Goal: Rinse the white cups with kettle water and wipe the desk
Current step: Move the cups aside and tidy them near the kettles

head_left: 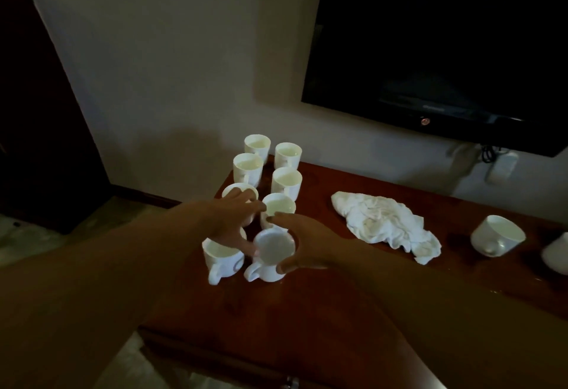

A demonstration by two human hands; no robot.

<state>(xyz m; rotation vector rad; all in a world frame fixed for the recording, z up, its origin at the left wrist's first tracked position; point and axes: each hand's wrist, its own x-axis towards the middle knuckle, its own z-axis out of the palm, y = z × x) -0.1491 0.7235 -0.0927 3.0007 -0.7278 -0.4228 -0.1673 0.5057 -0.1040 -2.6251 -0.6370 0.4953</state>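
Several white cups [286, 183] stand in two rows at the left end of the reddish-brown desk [307, 311]. My right hand [307, 244] curls round the nearest cup [272, 258], thumb on its near side; this cup shows a flat grey round face on top, and its handle points toward me on the left. My left hand [229, 219] reaches over the left row with fingers spread, fingertips on a cup [233, 189] and thumb beside the grey-topped cup. Another cup [221, 258] stands under my left palm. A crumpled white cloth [384, 222] lies to the right.
A tilted white cup [498, 235] lies at the desk's right, with another white object [556, 253] cut by the frame edge. A dark wall-mounted TV [445, 50] hangs above, cables and a socket below it. The desk's left edge drops to the floor.
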